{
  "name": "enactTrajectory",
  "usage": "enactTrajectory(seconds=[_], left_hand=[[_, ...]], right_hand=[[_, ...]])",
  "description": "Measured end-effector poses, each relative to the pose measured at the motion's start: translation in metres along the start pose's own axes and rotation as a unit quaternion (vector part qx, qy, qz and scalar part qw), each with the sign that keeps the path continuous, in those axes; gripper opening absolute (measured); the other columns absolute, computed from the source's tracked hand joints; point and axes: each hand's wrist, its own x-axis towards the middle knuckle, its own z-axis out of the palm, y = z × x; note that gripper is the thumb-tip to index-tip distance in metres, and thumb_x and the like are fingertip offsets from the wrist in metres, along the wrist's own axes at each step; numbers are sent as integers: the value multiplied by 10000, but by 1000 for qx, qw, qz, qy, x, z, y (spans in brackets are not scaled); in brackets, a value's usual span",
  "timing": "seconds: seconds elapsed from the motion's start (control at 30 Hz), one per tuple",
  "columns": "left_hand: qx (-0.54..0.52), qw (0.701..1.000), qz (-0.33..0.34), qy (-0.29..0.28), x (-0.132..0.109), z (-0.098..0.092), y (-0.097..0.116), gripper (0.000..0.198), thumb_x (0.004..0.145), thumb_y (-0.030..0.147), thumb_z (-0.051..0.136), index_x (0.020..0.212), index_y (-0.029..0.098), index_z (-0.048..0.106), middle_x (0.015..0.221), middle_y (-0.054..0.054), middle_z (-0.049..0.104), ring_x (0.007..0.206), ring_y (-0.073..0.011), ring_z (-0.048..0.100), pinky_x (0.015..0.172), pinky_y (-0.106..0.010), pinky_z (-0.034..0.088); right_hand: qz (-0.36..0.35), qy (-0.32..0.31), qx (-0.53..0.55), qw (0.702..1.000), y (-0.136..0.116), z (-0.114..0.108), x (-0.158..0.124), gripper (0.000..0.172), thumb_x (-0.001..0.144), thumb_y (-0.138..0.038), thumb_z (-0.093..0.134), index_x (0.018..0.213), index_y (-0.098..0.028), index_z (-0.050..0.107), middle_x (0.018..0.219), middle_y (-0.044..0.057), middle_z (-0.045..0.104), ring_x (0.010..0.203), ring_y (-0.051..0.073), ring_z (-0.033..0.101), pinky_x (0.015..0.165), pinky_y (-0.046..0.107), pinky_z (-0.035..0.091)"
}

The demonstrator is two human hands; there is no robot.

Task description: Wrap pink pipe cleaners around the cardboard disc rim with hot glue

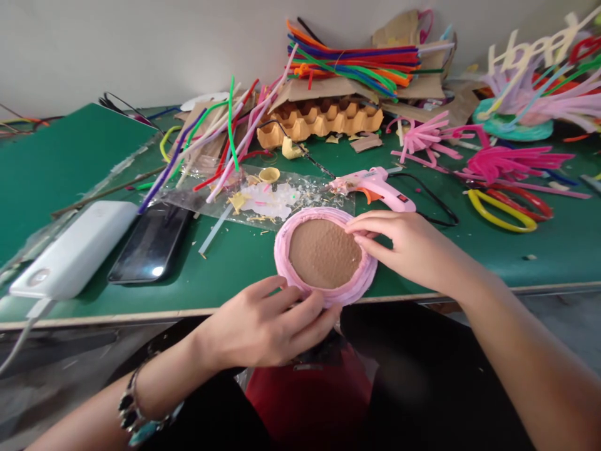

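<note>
A round base with a fuzzy pink rim, seemingly coiled pipe cleaner, and a brown middle [323, 254] lies at the table's front edge. My left hand [277, 319] curls its fingers against the near side of that rim. On the right side, my right hand [399, 244] pinches the rim between thumb and fingers. A pink glue gun [375, 186] rests just behind the base, its nozzle pointing left. Left of it, a clear plastic sheet [216, 207] carries glue blobs and scraps. A clear glue stick [216, 228] lies on the green table.
At left are a white power bank [77, 250] with a cable and a black phone [150, 244]. Behind stand an egg carton [319, 122] and bundled coloured pipe cleaners [357, 59]. Yellow-handled scissors [500, 213], pink pipe-cleaner bunches [514, 164] and a "Happy" decoration [535, 94] occupy the right.
</note>
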Motion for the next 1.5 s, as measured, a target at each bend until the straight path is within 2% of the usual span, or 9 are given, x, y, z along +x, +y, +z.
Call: enactTrajectory(seconds=[0.13, 0.3, 0.5, 0.63, 0.83, 1.0, 1.17, 1.4, 1.5], left_hand=[[-32, 999, 33, 23, 3, -1, 7, 170, 846, 141, 433, 788, 163, 591, 742, 36, 678, 532, -82, 575, 513, -237, 471], [-35, 999, -1, 13, 2, 3, 8, 199, 827, 97, 435, 656, 170, 507, 493, 56, 562, 436, -85, 500, 458, -236, 409], [-30, 998, -31, 37, 6, 5, 13, 207, 865, 113, 387, 708, 156, 515, 660, 19, 659, 578, -102, 574, 565, -253, 426], [-38, 998, -20, 40, 9, 3, 16, 213, 877, 126, 375, 741, 156, 536, 758, 17, 684, 615, -102, 584, 545, -252, 400], [-44, 998, -18, 44, 9, 4, 14, 226, 877, 120, 378, 739, 156, 553, 735, 22, 679, 593, -93, 574, 546, -249, 390], [-54, 998, -12, 38, 8, 6, 15, 208, 868, 130, 405, 727, 167, 553, 724, 26, 671, 588, -88, 573, 545, -239, 401], [-63, 997, -14, 36, 8, 6, 15, 225, 862, 124, 401, 706, 158, 560, 714, 17, 668, 560, -93, 573, 519, -241, 417], [-121, 991, 27, 41, 9, 1, 17, 202, 838, 130, 433, 702, 162, 579, 607, 25, 622, 454, -82, 491, 440, -232, 378], [-143, 987, 49, 57, 8, -1, 18, 178, 825, 127, 446, 724, 159, 589, 587, 28, 609, 438, -83, 472, 419, -237, 361]], right_hand=[[3, -4, 2, 1000, -1, 0, -1, 224, 808, -155, 462, 935, -166, 646, 998, 40, 660, 895, 159, 607, 809, 293, 468], [-3, -4, -9, 1000, -1, -3, -1, 215, 807, -146, 464, 896, -171, 659, 954, 31, 677, 884, 156, 614, 796, 288, 473], [-15, 4, -13, 1000, 1, -4, -1, 199, 808, -148, 463, 837, -195, 655, 916, 19, 680, 871, 152, 612, 787, 294, 468], [-25, -10, 3, 1000, 3, -1, -2, 126, 796, -163, 501, 776, -180, 624, 945, 36, 639, 835, 143, 593, 780, 288, 452], [-53, 12, -21, 998, -4, -2, -6, 81, 788, -194, 539, 784, -174, 618, 932, 57, 552, 840, 153, 544, 737, 288, 437], [-37, -47, -43, 997, -9, -2, -7, 61, 759, -198, 585, 722, -182, 631, 878, 41, 567, 826, 165, 519, 738, 305, 424], [8, -60, -36, 997, -12, -1, -5, 98, 773, -154, 549, 703, -166, 617, 805, 28, 598, 766, 147, 539, 726, 291, 413], [4, -82, -57, 995, -11, 1, -3, 176, 810, -139, 474, 652, -162, 546, 747, 24, 570, 720, 140, 520, 662, 278, 394], [0, -38, 1, 999, -10, -7, -4, 153, 835, -182, 448, 725, -173, 553, 789, 26, 579, 721, 125, 533, 672, 264, 413]])
